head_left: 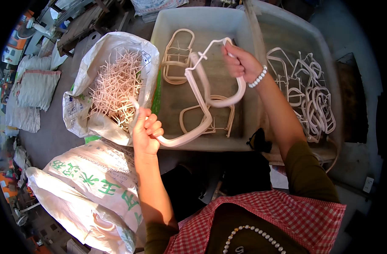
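Observation:
Both my hands are closed on a white moulded plastic piece (189,139), made of curved U-shaped handles linked by a thin crooked runner. My left hand (146,132) grips the end of the nearer curve, beside an open sack; a pale stub sticks up past the thumb. Higher up and to the right, my right hand (241,61) has its fingers wrapped round the piece near the runner, above a large pale tub (202,19). Part of the piece is smeared by motion. Similar curved pieces lie in the tub, one at its far left (177,57).
The open woven sack (85,78) on the left is heaped with thin pale plastic sticks (117,84). A second white sack (92,178) stands nearer. On the right, another tub (282,25) holds tangled white pieces (318,108). A small black object (260,140) sits on the tub's near rim.

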`<state>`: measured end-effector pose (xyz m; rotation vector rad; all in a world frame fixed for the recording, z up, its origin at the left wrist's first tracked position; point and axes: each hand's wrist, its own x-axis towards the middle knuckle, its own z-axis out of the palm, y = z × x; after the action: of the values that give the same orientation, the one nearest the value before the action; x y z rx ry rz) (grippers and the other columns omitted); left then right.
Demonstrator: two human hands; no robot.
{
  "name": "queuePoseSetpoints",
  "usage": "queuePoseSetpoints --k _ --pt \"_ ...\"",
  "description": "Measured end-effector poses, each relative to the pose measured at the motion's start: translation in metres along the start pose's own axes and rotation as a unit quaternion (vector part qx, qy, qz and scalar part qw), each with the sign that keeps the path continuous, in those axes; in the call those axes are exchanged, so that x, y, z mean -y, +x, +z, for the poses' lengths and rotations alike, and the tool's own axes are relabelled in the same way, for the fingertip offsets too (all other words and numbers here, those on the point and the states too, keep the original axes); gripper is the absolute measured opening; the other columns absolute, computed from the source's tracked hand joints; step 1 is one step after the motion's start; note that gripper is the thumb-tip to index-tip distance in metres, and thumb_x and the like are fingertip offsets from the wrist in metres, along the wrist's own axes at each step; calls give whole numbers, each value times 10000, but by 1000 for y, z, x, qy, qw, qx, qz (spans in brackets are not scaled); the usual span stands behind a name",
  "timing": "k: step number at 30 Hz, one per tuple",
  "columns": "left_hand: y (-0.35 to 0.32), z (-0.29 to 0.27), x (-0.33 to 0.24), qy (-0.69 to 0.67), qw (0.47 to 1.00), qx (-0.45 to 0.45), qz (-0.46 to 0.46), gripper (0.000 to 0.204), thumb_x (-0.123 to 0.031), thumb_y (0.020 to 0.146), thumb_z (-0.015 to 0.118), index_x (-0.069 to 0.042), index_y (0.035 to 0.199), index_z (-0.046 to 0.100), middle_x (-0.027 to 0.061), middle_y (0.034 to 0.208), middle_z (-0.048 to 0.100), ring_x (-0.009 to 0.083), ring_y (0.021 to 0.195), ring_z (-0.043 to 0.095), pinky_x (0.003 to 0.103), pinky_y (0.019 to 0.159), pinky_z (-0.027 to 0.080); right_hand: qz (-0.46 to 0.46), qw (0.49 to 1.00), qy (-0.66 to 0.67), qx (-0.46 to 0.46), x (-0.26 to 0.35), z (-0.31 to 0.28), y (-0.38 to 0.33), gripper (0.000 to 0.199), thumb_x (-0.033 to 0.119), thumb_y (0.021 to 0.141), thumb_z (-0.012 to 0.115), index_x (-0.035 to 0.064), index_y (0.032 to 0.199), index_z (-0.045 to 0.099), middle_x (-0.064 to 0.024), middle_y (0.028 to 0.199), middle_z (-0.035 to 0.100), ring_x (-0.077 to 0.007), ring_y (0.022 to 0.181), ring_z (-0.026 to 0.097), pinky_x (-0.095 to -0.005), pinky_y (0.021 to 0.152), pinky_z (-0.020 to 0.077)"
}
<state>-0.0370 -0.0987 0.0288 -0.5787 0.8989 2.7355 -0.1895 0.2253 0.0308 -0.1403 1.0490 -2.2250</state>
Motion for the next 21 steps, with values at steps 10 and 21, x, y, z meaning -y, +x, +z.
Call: queuePoseSetpoints --k 10,21 --pt "-14 13 -12 -19 999 14 32 246 -335 982 490 -127 852 477 -72 590 319 24 457 269 180 431 249 55 659 -672 -334 1 -79 13 211 238 904 478 41 856 537 -146 843 608 -300 708 575 -414 616 457" --pt "14 22 23 78 996 24 35 632 -618 935 353 -16 1070 491 45 801 521 147 670 482 303 622 428 66 969 150 186 -1 58 -23 442 515 957 423 121 757 438 10 629 422 -50 354 310 -189 296 261"
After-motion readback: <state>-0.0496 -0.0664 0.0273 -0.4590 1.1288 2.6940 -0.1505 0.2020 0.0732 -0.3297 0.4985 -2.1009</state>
